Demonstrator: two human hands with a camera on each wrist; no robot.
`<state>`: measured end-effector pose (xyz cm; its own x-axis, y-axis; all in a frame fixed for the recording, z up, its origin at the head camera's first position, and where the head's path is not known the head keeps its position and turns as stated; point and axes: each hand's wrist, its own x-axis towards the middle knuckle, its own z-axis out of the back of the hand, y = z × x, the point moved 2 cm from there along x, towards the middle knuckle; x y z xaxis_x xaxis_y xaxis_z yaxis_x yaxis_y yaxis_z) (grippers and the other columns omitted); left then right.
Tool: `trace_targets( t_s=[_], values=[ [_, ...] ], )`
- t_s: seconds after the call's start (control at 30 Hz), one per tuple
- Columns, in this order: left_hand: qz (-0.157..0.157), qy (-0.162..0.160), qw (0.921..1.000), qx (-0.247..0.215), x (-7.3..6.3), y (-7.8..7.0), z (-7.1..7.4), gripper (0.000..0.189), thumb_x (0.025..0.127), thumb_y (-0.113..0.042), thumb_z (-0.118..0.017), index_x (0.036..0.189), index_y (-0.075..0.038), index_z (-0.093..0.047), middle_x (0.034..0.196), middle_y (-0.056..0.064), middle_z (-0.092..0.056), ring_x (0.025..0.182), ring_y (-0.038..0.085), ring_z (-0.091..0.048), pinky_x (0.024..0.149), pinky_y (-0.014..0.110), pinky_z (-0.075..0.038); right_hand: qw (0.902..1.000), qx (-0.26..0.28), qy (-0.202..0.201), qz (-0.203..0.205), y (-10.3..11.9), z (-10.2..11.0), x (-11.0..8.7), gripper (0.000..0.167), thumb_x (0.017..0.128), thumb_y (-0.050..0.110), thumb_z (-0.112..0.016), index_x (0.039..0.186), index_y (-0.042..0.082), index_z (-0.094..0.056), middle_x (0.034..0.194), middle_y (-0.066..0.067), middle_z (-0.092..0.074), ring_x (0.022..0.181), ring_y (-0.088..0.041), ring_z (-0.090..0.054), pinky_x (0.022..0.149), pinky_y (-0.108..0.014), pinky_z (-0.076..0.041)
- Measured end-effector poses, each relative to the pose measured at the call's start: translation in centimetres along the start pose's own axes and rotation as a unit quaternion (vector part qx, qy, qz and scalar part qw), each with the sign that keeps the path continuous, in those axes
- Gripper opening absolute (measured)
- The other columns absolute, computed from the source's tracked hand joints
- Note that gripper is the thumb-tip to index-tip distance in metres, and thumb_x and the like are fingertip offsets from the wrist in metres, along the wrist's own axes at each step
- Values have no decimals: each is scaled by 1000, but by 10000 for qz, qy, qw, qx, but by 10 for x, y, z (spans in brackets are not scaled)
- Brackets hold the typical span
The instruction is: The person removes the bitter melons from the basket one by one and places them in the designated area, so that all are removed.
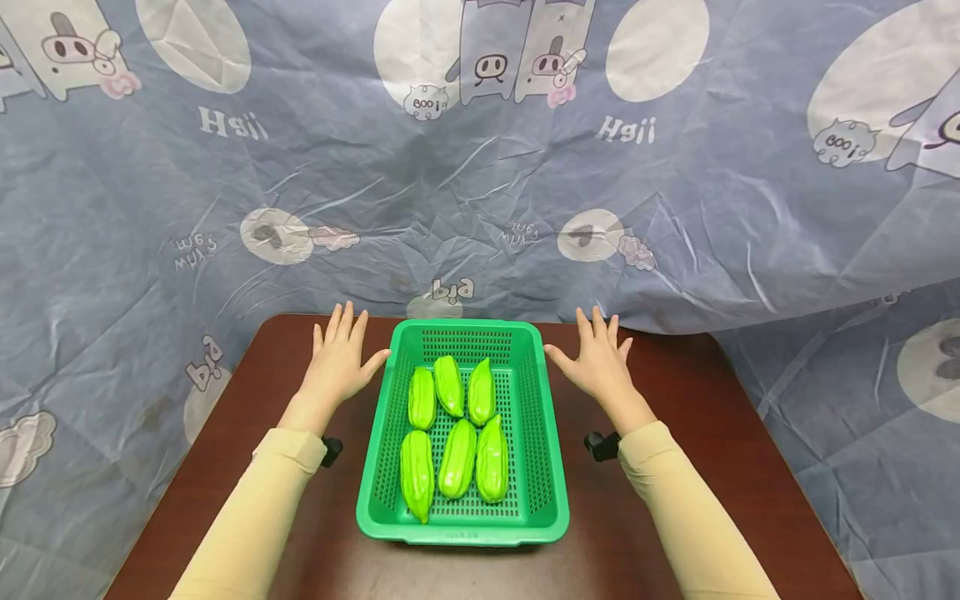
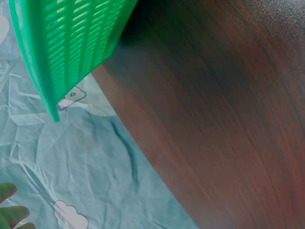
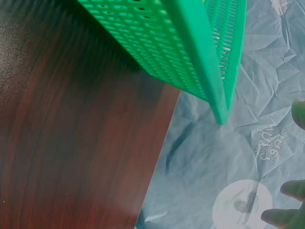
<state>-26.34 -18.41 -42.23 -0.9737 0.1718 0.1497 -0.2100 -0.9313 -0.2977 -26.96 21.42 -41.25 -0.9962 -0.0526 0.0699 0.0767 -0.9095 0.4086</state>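
At lower centre, a green basket [image 1: 553,475] holds six green vegetables [image 1: 457,460]; beside it, left hand [image 1: 335,360] and right hand [image 1: 602,365] are spread, unclenched.

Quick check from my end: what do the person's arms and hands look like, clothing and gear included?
The left hand and right hand are bare, without gloves. Plain cream sleeves run to both wrists. A small black device sits at the left wrist, another at the right; no cables show.
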Motion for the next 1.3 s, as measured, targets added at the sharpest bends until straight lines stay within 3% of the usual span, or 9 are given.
trace_targets(
  t_s=[0.17,0.53,0.9,1.3],
  values=[
    [2,10,9999,-107,1,-1,4,81,99,-47,-55,156,-1,-20,162,26,-8,151,42,-1,116,68,-4,10000,62,-52,24,6,1,1,92,94,57,-56,159,7,-13,163,-25,-2,148,-50,9,108,-77,3],
    [98,240,9961,-844,-2,-3,4,80,100,-41,-55,156,1,-17,162,27,-9,149,46,-10,117,62,-15,9989,442,-69,118,32,-2,-4,90,94,59,-55,159,10,-18,163,-21,-13,149,-46,-11,112,-72,-10],
    [128,162,9964,-825,-11,3,3,79,100,-38,-57,155,3,-19,161,28,-12,149,46,-11,117,62,-14,9986,433,-31,303,52,-14,-4,89,93,59,-57,158,9,-22,162,-21,-18,149,-45,-15,113,-72,-13],
    [163,372,9905,-1315,-24,7,-9,69,100,-34,-57,150,6,-30,151,30,-31,139,48,-30,110,62,-30,9946,986,254,177,74,-30,-8,85,94,53,-60,157,9,-24,160,-21,-22,145,-45,-24,108,-61,-36]
  ],
)
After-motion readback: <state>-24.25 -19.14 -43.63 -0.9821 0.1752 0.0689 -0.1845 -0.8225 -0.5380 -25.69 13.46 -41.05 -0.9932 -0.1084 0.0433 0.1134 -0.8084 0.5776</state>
